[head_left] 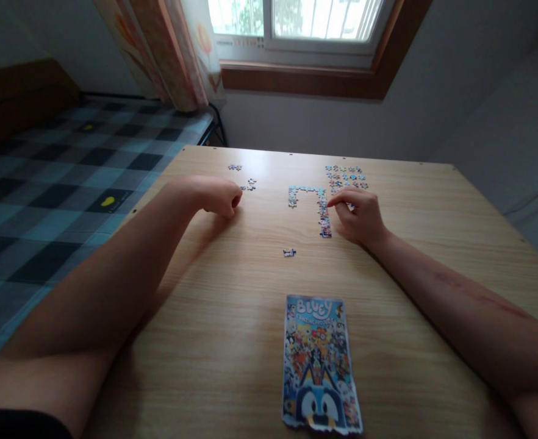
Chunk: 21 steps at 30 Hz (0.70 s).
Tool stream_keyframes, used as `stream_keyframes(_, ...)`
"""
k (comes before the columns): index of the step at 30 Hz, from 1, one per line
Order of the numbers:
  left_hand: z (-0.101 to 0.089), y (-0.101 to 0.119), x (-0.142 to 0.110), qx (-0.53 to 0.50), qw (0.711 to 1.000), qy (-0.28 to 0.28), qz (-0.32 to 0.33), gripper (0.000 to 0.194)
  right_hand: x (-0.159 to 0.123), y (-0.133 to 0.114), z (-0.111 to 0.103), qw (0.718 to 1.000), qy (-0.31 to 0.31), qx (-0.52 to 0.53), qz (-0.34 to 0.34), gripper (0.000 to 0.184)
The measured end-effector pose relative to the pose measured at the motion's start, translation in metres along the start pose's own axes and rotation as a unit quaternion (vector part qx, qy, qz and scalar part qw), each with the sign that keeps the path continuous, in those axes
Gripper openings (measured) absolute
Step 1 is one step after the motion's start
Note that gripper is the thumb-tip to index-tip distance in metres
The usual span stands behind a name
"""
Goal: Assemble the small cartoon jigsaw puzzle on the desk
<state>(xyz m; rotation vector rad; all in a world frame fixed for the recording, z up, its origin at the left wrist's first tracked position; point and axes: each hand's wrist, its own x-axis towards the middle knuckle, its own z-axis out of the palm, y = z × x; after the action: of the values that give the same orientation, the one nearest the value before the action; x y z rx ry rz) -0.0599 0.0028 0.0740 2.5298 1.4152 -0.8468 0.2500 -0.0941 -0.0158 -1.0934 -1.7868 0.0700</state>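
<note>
A partly joined jigsaw frame (pixel 325 224) lies on the table, with a top row, a short left side and a longer right side. My right hand (pixel 360 214) rests just right of it, its index finger stretched to the right side's edge and the other fingers curled. At the left, my left hand (pixel 223 198) is closed near the tabletop, and its fingers hide whatever may be in them. Right beside it lie a few loose puzzle pieces (pixel 251 185). One separate puzzle piece (pixel 290 252) sits below the frame.
Rows of loose pieces (pixel 352 177) lie behind my right hand, and a small group of pieces (pixel 235 167) is near the far left edge. A Bluey picture sheet (pixel 317 347) with a torn-looking lower edge lies in front. A checked bed (pixel 35 201) stands left of the table (pixel 232 341).
</note>
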Motion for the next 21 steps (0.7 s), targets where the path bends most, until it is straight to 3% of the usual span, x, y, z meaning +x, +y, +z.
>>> stream_keyframes(4, 0.0024, -0.0043, 0.0041, -0.033, 0.999, -0.016, -0.008, 0.049, -0.0002, 0.0003, 0.0002, 1.0, -0.002, -0.002, 0.007, 0.028)
stream_keyframes(10, 0.0041, -0.0095, 0.0059, -0.054, 0.998, 0.008, -0.026, 0.049, 0.0, 0.0016, 0.0002, 1.0, -0.01, -0.008, 0.021, 0.029)
stream_keyframes(21, -0.0011, -0.0017, -0.0015, -0.078, 0.996, -0.036, -0.029, 0.053, -0.0006, 0.003, 0.0032, 1.0, -0.006, -0.002, -0.009, 0.027)
